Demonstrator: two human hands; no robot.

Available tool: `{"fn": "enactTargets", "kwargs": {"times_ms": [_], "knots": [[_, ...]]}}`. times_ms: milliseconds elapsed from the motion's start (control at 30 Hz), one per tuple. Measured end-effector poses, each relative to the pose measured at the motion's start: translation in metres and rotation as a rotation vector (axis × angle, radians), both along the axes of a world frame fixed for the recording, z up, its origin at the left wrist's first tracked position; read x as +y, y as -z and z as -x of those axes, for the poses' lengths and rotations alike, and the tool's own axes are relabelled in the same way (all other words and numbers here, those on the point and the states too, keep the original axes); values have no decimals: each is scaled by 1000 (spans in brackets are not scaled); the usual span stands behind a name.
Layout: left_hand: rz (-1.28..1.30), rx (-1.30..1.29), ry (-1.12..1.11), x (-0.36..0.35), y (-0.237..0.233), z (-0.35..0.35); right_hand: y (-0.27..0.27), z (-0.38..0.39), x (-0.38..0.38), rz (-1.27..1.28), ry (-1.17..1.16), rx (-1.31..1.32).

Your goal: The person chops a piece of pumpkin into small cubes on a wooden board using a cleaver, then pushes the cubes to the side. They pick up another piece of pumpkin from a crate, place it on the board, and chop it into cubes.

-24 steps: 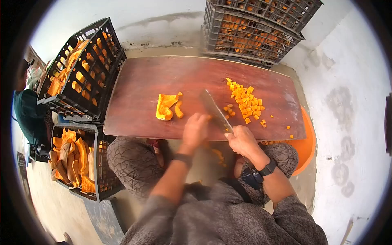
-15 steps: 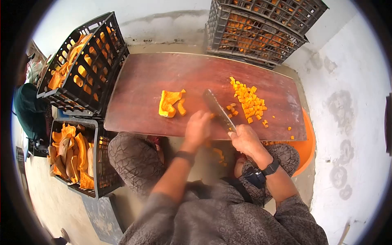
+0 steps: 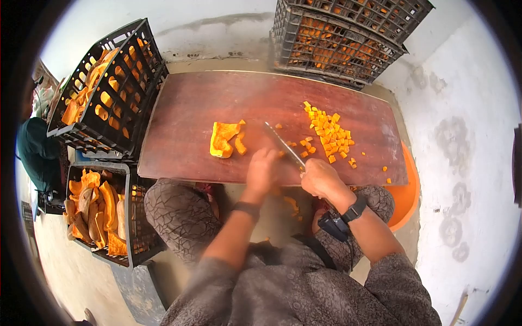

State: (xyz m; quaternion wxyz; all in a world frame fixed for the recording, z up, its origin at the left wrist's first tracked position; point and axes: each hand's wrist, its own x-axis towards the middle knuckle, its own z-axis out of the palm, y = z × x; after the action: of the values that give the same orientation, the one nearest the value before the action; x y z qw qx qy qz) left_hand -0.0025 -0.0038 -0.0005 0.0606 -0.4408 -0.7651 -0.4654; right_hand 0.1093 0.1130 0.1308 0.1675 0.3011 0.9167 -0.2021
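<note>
My right hand (image 3: 319, 178) is wrapped round the handle of a knife (image 3: 285, 144), whose blade points up and left over the red-brown board (image 3: 190, 98). My left hand (image 3: 262, 169) is at the board's near edge, left of the blade, its fingers curled down; blur hides most of what they touch, with a bit of orange at the fingertips. Left of it lie a large pumpkin piece (image 3: 222, 139) and a curved strip (image 3: 240, 143). Small orange cubes (image 3: 334, 135) form a pile on the right, with a few loose ones near the blade.
Black crates of pumpkin pieces stand at the left, one upper (image 3: 109, 98) and one lower (image 3: 130, 217). More stacked crates (image 3: 337, 43) are behind the board. An orange basin (image 3: 411, 190) is under its right end. A person in green (image 3: 41, 146) is at far left.
The knife and my right hand have shifted slightly left, with the blade turned to show its narrow edge. More loose cubes show beside the blade.
</note>
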Motion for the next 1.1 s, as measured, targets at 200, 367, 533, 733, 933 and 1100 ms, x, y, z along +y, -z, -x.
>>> {"fn": "enactTargets", "kwargs": {"times_ms": [200,367,533,733,933,1100], "knots": [[41,-38,-5,1,9,3,22,5,7,140,134,42],[-77,58,-7,4,0,1,21,-6,16,526,448,201],[-86,34,-11,3,-5,-1,14,-13,9,547,410,247],[-50,63,-46,4,-1,-1,11,-27,4,453,299,305],[-60,32,-51,4,12,2,12,-30,-3,235,107,305],[-60,16,-59,2,7,0,13,-32,-5,155,54,282]]}}
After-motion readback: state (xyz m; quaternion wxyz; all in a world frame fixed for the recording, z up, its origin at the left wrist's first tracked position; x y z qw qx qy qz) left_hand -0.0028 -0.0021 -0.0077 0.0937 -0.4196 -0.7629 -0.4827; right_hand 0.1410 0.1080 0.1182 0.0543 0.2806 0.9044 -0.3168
